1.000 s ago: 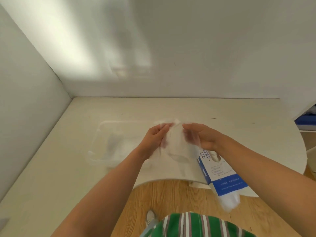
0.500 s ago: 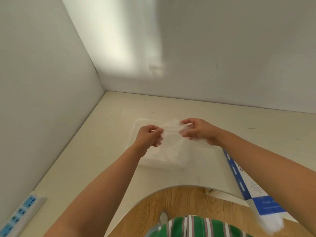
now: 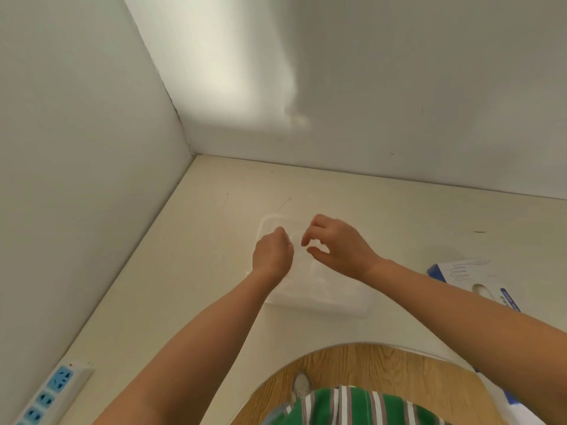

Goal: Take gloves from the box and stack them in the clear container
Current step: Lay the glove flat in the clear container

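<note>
The clear container (image 3: 352, 306) sits on the cream table, below both hands. Thin translucent gloves (image 3: 310, 283) lie inside it as a pale layer, hard to make out. My left hand (image 3: 271, 253) hovers over the container's left part with its fingers curled; its fingertips seem to pinch an edge of a barely visible glove (image 3: 297, 244). My right hand (image 3: 336, 246) is just to the right of it, thumb and forefinger apart, nothing between them. The blue and white glove box (image 3: 463, 273) lies flat at the right, partly behind my right forearm.
White walls close in on the left and at the back, meeting in a corner. A white power strip (image 3: 53, 391) with blue sockets lies at the table's near left. The table's front edge curves inward around my body, with wooden floor below.
Both hands have moved down and forward over the container with the glove. My right thumb and forefinger have parted and let go of it. The view has swung left.
</note>
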Demonstrator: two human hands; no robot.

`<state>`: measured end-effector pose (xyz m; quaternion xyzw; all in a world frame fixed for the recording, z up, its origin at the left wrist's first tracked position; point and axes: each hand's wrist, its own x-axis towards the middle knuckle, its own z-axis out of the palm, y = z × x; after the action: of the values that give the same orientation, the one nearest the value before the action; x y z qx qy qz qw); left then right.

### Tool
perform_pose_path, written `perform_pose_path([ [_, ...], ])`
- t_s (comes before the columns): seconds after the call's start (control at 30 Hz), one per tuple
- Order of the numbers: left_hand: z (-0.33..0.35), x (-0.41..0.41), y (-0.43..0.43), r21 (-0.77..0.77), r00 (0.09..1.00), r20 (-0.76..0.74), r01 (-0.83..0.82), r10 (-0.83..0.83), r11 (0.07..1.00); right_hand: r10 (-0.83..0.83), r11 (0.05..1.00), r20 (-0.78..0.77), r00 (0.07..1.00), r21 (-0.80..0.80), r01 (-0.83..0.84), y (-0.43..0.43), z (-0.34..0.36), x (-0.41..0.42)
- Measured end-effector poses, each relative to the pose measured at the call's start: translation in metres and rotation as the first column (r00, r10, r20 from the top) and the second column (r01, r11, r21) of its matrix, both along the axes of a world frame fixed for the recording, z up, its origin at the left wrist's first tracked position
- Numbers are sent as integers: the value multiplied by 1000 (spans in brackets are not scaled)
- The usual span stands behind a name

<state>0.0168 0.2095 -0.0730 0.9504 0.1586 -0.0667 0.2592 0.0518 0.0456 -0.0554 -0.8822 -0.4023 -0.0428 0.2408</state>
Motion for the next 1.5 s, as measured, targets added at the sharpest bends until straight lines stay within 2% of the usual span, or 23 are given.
perform_pose_path([
  [0.07, -4, 0, 0, 79, 998, -18, 55, -53, 995, -74, 973, -196, 978, -230, 28, 4, -14, -5],
  [0.13, -4, -1, -1, 150, 993, -46, 118, -112, 982, -203, 888, -308, 929, -457, 43, 6, -30, -6],
  [0.23, -3, -2, -3, 286, 979, -46, 203, -198, 937, -266, 838, -395, 879, -546, 8, 8, -44, -7],
  [0.3, -7, 0, -5, 440, 934, 78, 282, -349, 853, -268, 834, -412, 871, -551, -4, 13, -52, -8],
  [0.33, -6, 1, -8, 463, 891, 139, 328, -432, 824, -265, 833, -408, 874, -553, -5, 15, -55, -9],
  [0.37, -6, 2, -11, 458, 847, 165, 388, -506, 799, -264, 834, -407, 874, -552, -5, 18, -58, -10],
  [0.43, -9, 4, -17, 347, 826, 82, 501, -558, 793, -261, 839, -415, 871, -545, -8, 21, -62, -11],
  [0.5, -11, 7, -16, 171, 863, -167, 501, -476, 848, -266, 837, -427, 864, -548, -13, 22, -63, -10],
  [0.53, -16, 8, -13, 122, 860, -283, 472, -425, 873, -270, 835, -437, 858, -550, -17, 21, -63, -9],
  [0.6, -25, 8, -5, 91, 828, -420, 446, -371, 891, -274, 828, -450, 850, -560, -30, 18, -62, -9],
  [0.77, -35, 9, 2, 111, 785, -508, 467, -354, 877, -302, 690, -375, 877, -721, -70, 10, -62, -10],
  [0.87, -42, 5, 0, 106, 792, -507, 448, -339, 888, -333, 651, -349, 876, -757, -54, 10, -66, -8],
  [1.07, -46, 1, -3, 160, 810, -492, 443, -318, 882, -344, 655, -342, 875, -754, -37, 13, -76, -8],
  [1.27, -22, 6, -9, 268, 771, -548, 528, -324, 806, -357, 676, -421, 834, -733, -81, 14, -55, -6],
  [1.33, -10, 7, -13, 353, 828, -454, 507, -329, 786, -323, 736, -428, 844, -675, -61, 10, -38, -5],
  [1.4, 0, 7, -19, 428, 906, -274, 414, -322, 804, -281, 836, -403, 871, -548, 16, 0, -20, -3],
  [1.5, 11, 9, -39, 318, 968, -27, 246, -250, 916, -253, 951, -404, 879, -270, 150, -24, 9, -1],
])
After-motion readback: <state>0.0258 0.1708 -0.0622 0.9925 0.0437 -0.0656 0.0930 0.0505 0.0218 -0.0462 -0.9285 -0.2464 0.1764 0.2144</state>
